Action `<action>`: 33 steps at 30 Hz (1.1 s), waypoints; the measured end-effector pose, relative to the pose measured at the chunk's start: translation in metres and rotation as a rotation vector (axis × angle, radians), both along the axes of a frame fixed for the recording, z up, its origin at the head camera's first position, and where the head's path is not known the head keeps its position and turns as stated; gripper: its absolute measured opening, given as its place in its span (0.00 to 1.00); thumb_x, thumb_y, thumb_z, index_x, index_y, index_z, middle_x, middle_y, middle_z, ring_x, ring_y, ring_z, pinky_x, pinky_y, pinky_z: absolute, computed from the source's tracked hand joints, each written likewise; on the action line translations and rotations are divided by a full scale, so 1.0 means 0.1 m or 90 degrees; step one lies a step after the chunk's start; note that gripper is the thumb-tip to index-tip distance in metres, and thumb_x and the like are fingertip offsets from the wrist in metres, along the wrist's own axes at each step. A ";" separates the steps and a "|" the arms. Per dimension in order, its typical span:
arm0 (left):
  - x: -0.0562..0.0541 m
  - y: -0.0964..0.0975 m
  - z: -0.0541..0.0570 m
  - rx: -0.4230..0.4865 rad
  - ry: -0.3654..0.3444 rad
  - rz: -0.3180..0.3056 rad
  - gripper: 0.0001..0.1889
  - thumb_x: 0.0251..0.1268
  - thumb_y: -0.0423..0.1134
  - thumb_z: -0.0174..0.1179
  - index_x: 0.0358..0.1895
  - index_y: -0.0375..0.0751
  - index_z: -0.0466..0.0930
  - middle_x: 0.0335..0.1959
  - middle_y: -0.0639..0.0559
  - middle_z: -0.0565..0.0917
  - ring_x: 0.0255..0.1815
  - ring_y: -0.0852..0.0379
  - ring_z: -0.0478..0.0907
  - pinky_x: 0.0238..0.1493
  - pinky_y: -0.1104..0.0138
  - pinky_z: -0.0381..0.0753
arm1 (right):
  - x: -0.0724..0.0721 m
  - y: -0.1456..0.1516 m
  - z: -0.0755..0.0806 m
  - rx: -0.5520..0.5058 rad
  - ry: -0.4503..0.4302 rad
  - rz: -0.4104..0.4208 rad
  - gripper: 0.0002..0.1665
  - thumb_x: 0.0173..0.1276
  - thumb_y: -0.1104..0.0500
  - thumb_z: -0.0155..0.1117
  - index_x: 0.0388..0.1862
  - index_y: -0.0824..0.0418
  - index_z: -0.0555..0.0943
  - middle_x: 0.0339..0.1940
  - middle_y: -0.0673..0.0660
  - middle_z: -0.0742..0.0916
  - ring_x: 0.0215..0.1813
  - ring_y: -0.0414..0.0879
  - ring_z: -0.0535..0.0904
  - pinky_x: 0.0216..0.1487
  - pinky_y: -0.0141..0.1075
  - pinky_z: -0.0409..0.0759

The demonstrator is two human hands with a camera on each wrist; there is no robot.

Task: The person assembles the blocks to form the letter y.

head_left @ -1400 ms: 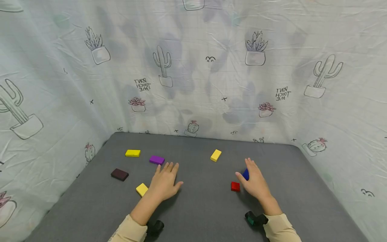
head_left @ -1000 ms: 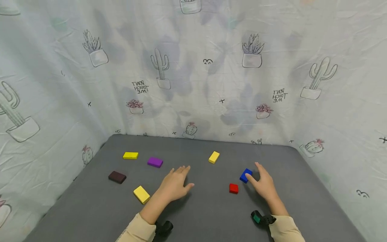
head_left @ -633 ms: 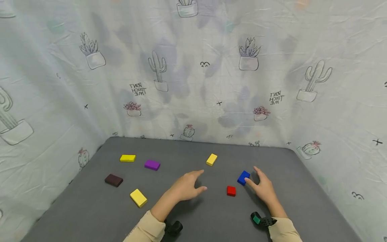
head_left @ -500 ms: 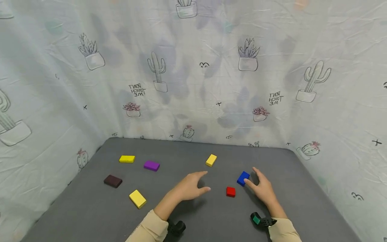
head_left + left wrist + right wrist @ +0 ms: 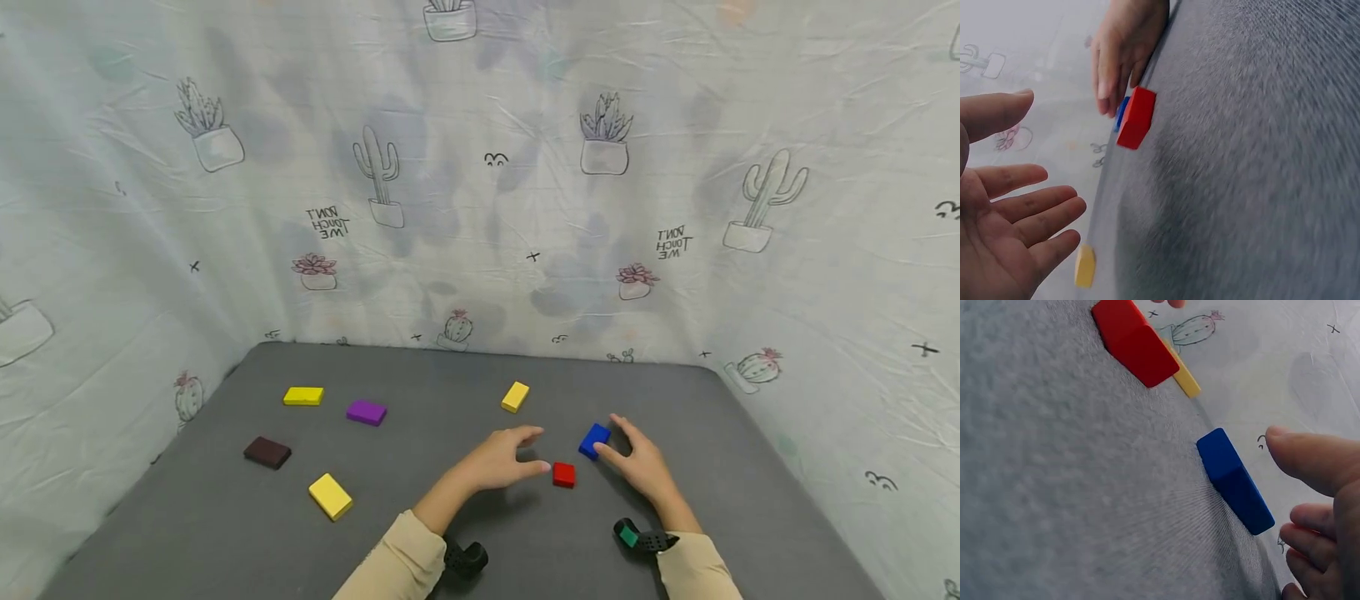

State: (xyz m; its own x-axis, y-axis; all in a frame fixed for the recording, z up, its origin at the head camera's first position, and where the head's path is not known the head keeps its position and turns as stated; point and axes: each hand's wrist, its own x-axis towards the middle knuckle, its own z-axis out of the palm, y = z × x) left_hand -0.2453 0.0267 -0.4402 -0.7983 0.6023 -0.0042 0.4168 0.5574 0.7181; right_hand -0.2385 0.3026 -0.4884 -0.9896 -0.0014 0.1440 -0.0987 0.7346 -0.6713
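Observation:
My left hand (image 5: 501,460) hovers just left of a small red block (image 5: 564,475), thumb and fingers spread apart with nothing between them. In the left wrist view, the red block (image 5: 1137,117) stands clear of the fingers. Beside a blue block (image 5: 595,441), my right hand (image 5: 637,462) is held with thumb and fingers parted. The right wrist view has the blue block (image 5: 1235,481) in front of the thumb, with a gap between them. Behind the hands lies a yellow block (image 5: 515,397) on the grey table.
Toward the left of the grey table (image 5: 420,375) lie a bright yellow block (image 5: 303,397), a purple block (image 5: 367,412), a dark brown block (image 5: 267,452) and a pale yellow block (image 5: 330,497). A cactus-print curtain (image 5: 480,208) surrounds the back and sides.
My left hand has moved right, from beside the purple block to near the red one. The right hand has drawn back slightly from over the blue block, uncovering it. The head view has shifted a little.

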 end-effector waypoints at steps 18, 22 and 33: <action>0.03 0.21 -0.20 0.003 -0.003 0.000 0.33 0.63 0.53 0.60 0.67 0.38 0.67 0.63 0.46 0.75 0.64 0.53 0.72 0.63 0.60 0.72 | -0.11 -0.01 -0.01 0.006 -0.040 0.035 0.44 0.63 0.43 0.63 0.72 0.62 0.62 0.73 0.70 0.60 0.73 0.68 0.55 0.69 0.64 0.55; 0.04 0.23 -0.23 -0.013 0.018 -0.007 0.33 0.63 0.53 0.60 0.67 0.38 0.68 0.64 0.46 0.75 0.64 0.53 0.72 0.63 0.60 0.72 | -0.11 -0.02 0.00 0.014 -0.044 0.041 0.44 0.64 0.43 0.63 0.72 0.63 0.62 0.73 0.71 0.60 0.73 0.68 0.55 0.68 0.64 0.55; 0.06 0.34 -0.31 -0.053 0.058 -0.008 0.32 0.64 0.52 0.60 0.67 0.39 0.67 0.65 0.47 0.73 0.67 0.52 0.69 0.66 0.60 0.69 | -0.12 0.01 0.01 0.034 -0.048 0.048 0.42 0.65 0.43 0.62 0.71 0.63 0.63 0.72 0.72 0.61 0.72 0.72 0.53 0.67 0.66 0.56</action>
State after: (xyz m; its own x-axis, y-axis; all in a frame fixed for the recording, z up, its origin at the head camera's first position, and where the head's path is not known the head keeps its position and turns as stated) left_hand -0.2395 0.0604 -0.4712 -0.7900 0.6129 0.0183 0.4859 0.6076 0.6283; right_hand -0.2504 0.3035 -0.4877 -0.9944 -0.0820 0.0663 -0.1054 0.7615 -0.6396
